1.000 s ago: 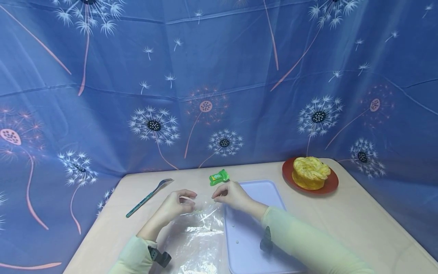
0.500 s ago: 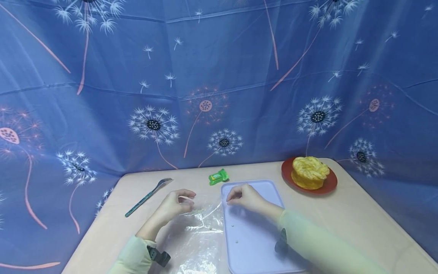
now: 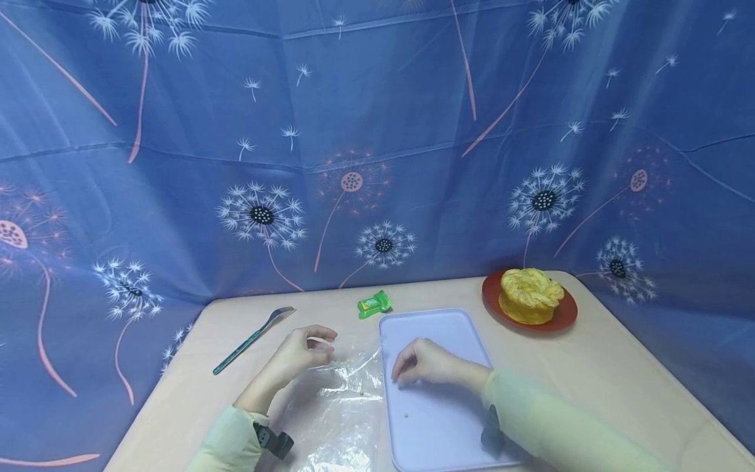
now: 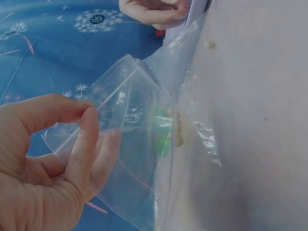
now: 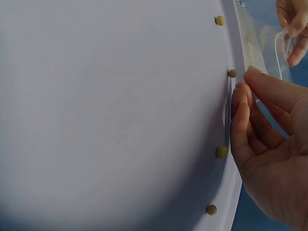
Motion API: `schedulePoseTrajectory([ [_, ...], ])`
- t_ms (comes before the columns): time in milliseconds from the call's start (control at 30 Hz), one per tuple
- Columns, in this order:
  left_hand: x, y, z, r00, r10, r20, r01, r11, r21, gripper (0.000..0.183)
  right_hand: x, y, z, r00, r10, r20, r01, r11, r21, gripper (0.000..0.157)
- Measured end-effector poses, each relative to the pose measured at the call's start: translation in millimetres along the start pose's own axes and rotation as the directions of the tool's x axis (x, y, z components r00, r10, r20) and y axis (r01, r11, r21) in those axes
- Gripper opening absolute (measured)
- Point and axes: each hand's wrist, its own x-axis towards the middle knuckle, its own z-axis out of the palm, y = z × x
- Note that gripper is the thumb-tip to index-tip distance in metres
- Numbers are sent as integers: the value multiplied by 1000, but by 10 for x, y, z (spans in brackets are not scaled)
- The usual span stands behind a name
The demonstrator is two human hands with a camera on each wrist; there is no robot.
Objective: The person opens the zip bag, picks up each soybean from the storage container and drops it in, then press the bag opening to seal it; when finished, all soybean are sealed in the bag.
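Observation:
My left hand (image 3: 301, 354) pinches the mouth of a clear zip bag (image 4: 144, 96) between thumb and fingers, lifting that end off the table. Inside the bag lie several small round yellowish beans (image 4: 179, 130), in a row near the fold. The right hand (image 3: 427, 362) is low over the left side of a pale lavender tray (image 3: 448, 321), thumb and fingers curved and slightly apart. A bean (image 5: 232, 73) lies right by its fingertips, with nothing visible between them. More beans, such as this bean (image 5: 221, 152), sit along the tray's edge.
A green wrapped packet (image 3: 374, 304) lies behind the bag and tray. Left of the bag is a fork (image 3: 250, 342) with a teal handle. At the back right, a red plate (image 3: 492, 303) bears a yellow bread roll (image 3: 531, 298). A blue dandelion curtain (image 3: 377, 131) hangs behind the table.
My right hand has moved from the bag's mouth rightward over the tray, then down toward the near beans. The left hand keeps its hold on the bag in the same place.

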Motion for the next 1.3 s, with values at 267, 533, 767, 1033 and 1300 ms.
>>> schedulePoseTrajectory([
  [267,-4,19,-9,1000,-10,-9,10,1000,10,47,16,17,53,999,-50,-13,48,994,-100,12],
  [533,-14,13,-15,1000,-6,-5,6,1000,9,47,15,8,95,999,-29,-32,25,990,-139,14],
  [767,-22,6,-17,1000,-9,-14,9,1000,7,48,20,13,85,998,-37,-46,31,992,-122,14],
  [1033,-25,14,-17,1000,-8,-13,8,1000,4,47,69,0,-5,996,36,-80,-41,998,-54,11],
  [1300,-20,2,-8,1000,-10,-8,10,1000,-4,48,209,-186,-115,992,-16,-124,14,1000,-16,6],
])
